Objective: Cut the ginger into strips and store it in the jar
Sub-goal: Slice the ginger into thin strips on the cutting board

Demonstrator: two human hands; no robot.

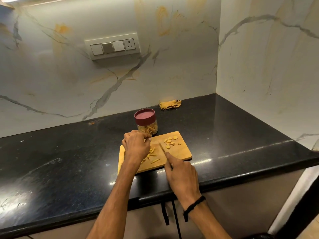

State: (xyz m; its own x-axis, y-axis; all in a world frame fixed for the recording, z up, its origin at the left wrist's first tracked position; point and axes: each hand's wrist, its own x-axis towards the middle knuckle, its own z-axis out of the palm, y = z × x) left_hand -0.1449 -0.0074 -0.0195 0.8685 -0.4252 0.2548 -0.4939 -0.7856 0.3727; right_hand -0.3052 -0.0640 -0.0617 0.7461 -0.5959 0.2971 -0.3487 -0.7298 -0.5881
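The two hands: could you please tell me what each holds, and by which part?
The right hand grips the knife by its handle. The left hand is curled; whether it holds anything cannot be told.

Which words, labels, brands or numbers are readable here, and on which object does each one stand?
None can be read.
The jar and its maroon lid show no label.
The switch panel on the wall shows no legible marking.
The cutting board and the knife bear no visible print.
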